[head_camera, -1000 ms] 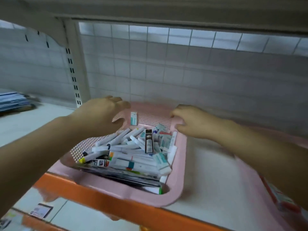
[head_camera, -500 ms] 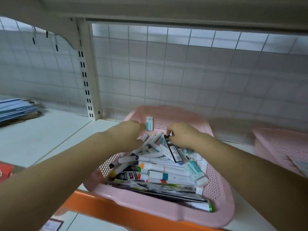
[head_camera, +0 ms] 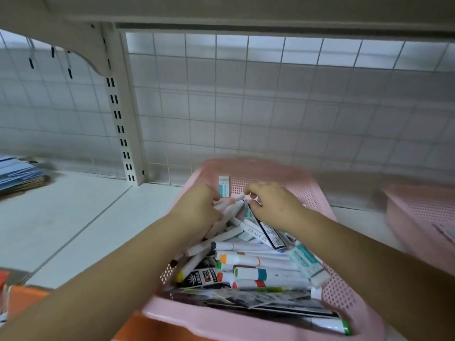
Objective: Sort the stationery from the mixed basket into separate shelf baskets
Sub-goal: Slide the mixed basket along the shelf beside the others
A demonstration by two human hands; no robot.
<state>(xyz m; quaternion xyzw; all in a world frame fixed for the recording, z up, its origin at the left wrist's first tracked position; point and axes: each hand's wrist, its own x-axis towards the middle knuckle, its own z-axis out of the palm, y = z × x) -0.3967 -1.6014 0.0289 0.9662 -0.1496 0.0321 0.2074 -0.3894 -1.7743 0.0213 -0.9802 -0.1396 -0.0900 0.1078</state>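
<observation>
Your pink mixed basket [head_camera: 221,324] sits at the shelf [head_camera: 73,217] edge, heaped with white markers [head_camera: 270,273] lying crisscross and boxed erasers [head_camera: 305,263]. A second basket [head_camera: 418,212], also pink, stands to its right.

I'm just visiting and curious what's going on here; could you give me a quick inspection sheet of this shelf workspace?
Surface: white shelf board with orange front edge.
Job's things: pink perforated plastic basket holding white marker pens and teal-and-white boxed erasers; second pink basket at right.
Clutter: blue paper stack, far left.
Hands: left hand grips a bunch of markers; right hand pinches one marker's tip.
Cables: nothing seen.
Surroundings: white wire-grid back panel, slotted white upright.
</observation>
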